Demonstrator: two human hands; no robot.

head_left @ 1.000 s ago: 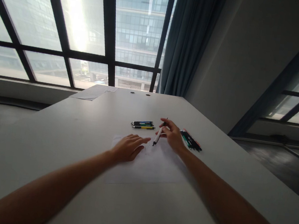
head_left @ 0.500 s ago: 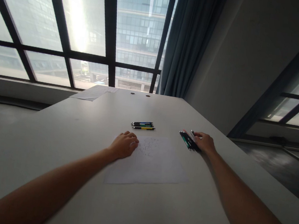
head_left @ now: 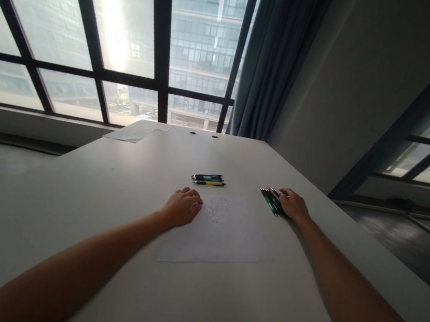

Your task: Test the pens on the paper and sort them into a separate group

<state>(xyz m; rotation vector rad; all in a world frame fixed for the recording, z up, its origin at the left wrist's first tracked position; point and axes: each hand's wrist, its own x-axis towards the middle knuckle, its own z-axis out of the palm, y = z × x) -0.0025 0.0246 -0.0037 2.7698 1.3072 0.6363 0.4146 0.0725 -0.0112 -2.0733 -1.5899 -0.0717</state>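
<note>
Room: tall dark-framed windows fill the far side, with a glass building outside; a blue-grey curtain hangs at their right end; a plain grey wall runs down the right
Bench: a broad pale bench stretches from the viewer to the windows; two small dark holes sit near its far edge
Sheet: a white sheet of paper lies flat mid-bench, with faint scribbles in its upper part
Left hand: the left hand rests palm down on the sheet's upper left corner; fingers curled loosely, pinching nothing
Right hand: the right hand lies on the bench just right of the sheet; its fingertips touch the right-hand pens; whether they pinch one, I cannot tell
Right-hand pens: a bundle of dark pens with green and pink accents lies just beyond the sheet's upper right corner, at the right hand's fingertips and well apart from the left hand; long axes run diagonally, from far-left to near-right
Far pens: a second small group of pens, blue, green and yellow, lies past the sheet's top edge, between the two hands but touched by neither; long axes run left to right, nearly level
Far papers: more paper lies at the bench's far left corner
</note>
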